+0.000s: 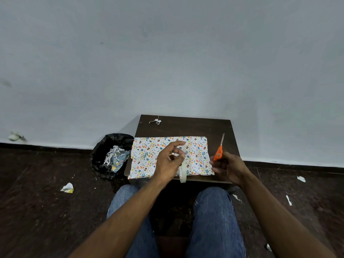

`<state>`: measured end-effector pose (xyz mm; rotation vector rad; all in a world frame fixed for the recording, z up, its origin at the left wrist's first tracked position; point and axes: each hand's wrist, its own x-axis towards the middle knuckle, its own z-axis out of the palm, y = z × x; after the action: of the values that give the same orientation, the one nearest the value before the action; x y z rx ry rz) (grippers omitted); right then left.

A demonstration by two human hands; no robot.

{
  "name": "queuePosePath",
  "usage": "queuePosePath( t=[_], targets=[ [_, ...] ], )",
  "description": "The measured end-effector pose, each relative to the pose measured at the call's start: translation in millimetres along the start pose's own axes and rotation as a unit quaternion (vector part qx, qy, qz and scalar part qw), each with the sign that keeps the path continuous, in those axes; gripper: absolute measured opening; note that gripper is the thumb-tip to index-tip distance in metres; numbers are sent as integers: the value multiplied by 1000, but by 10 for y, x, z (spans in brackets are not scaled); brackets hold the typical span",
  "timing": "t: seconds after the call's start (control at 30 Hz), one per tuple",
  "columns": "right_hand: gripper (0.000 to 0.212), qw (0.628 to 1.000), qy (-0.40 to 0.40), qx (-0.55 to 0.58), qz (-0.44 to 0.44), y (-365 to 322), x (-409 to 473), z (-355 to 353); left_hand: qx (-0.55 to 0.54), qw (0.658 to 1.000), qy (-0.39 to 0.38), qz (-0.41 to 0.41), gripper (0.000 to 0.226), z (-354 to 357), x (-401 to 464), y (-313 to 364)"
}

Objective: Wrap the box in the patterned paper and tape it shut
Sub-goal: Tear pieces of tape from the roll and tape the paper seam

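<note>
Nearest the camera are the person's knees in blue jeans (214, 216), drawn up to the near edge of a small dark table (186, 125), which serves as the landmark here. Both forearms reach forward over that edge. The left hand (170, 161) hovers over the middle of the table with fingers curled, pinching a roll of pale tape (183, 171) that hangs down from its fingertips toward the near edge. The right hand (229, 168) is at the table's right near corner, its fingers curled round the orange handle of a pair of scissors (219, 149), blades pointing away and up. Under the left hand the patterned paper (195, 155) lies folded over the box, covering the table's near half; the box itself is hidden beneath it. On the table's far edge sits a small crumpled white scrap (156, 121). Just left of the table stands a bin lined with a black bag (104, 146), holding paper offcuts. Scraps of paper (67, 188) dot the dark floor (37, 211) on both sides of the table. Behind the table rises a plain pale wall (167, 53).
</note>
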<state>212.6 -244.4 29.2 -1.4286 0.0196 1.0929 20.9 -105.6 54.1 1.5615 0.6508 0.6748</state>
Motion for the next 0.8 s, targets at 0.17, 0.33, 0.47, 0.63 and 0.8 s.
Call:
queuePosePath(
  t=[0.17,0.33,0.47,0.63,0.8],
  targets=[
    [19,997,-51,45,-21,-15,-34,206,5,1000,-2,1,41,-42,14,-13],
    [30,973,-100,-197,-60,-152,-150,301,4,1000,0,-1,41,-73,27,-18],
    [43,904,-130,-387,-125,-309,-249,314,13,1000,-3,1,38,-101,20,-24],
    [56,765,-219,-578,-180,-437,-197,210,12,1000,-14,1,38,-124,27,-12],
    [45,711,-235,-625,-222,-458,-181,169,6,1000,-17,5,38,-144,33,8]
  ],
)
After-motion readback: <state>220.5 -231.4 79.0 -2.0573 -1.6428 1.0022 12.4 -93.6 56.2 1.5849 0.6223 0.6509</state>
